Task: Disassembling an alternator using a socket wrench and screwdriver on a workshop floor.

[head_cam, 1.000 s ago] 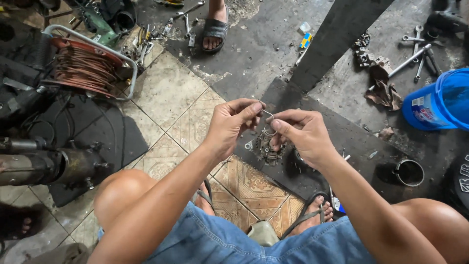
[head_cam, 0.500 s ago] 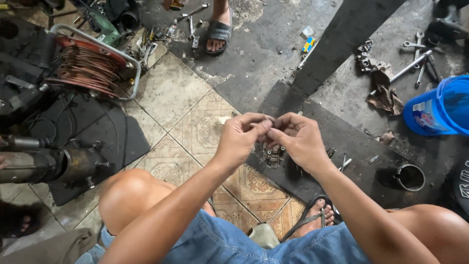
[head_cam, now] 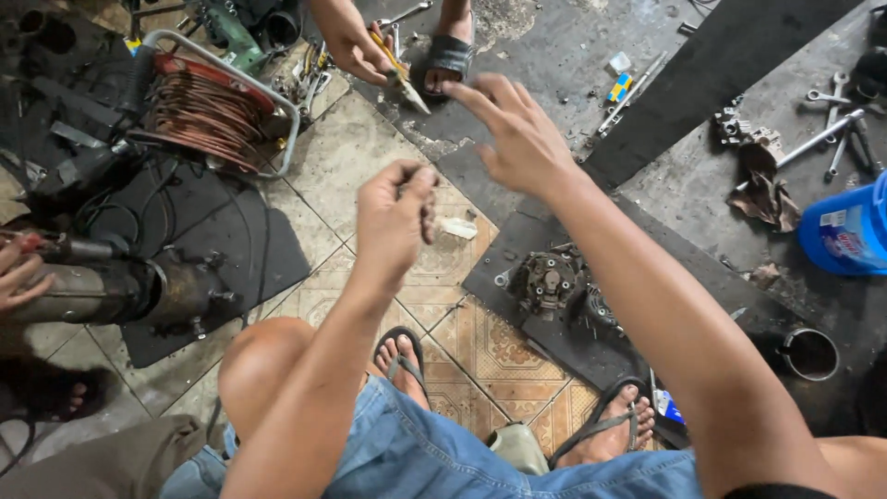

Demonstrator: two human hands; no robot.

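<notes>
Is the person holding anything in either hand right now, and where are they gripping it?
The right hand is open and empty. The left hand has its fingers pinched together; whether anything sits between them cannot be told.

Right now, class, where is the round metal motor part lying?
In the head view, the round metal motor part lies on the dark mat, below the right hand and right of the left hand.

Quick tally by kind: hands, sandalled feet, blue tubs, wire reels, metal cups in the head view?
Hands: 4 - person's left hand, right hand, another person's hand with pliers, a hand at the left edge
Sandalled feet: 3 -
Blue tub: 1
Copper wire reel: 1
Metal cup: 1
Total: 10
</notes>
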